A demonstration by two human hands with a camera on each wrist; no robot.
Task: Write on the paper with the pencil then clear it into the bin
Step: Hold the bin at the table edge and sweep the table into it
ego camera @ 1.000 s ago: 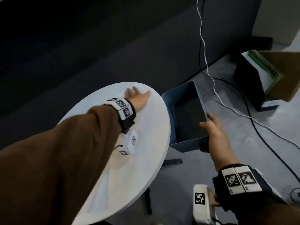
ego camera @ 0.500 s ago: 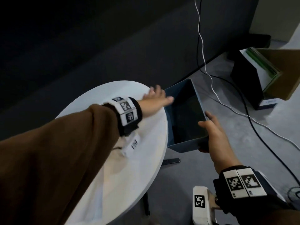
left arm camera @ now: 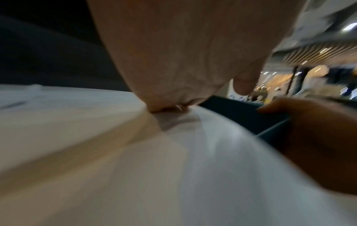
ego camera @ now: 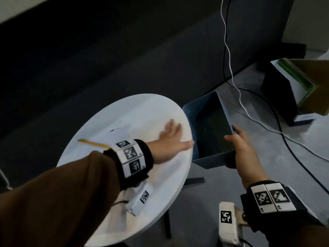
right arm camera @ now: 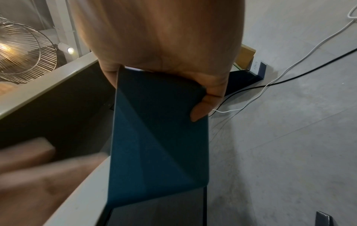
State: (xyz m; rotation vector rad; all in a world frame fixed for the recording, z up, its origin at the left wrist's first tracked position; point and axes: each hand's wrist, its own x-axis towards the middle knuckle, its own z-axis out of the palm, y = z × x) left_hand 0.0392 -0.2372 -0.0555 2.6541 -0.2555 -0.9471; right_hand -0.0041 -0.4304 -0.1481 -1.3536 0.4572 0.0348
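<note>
Back from bin [ego camera: 211,129], left hand [ego camera: 169,139] lies flat; right hand [ego camera: 238,148] grips it underneath

— What is the left hand [ego camera: 168,141] doing?

— It is lying flat and palm down, fingers straight and together, thumb pointing out to the right; the brown-sleeved left forearm [ego camera: 58,189] is reaching forward, with a black wristband carrying white coded tags [ego camera: 130,157] around the wrist.

— And the right hand [ego camera: 240,147]?

— It is gripping with the thumb on top and the fingers [right arm camera: 201,113] curling underneath. The right wrist is wearing another black band with white coded tags [ego camera: 268,197].
</note>
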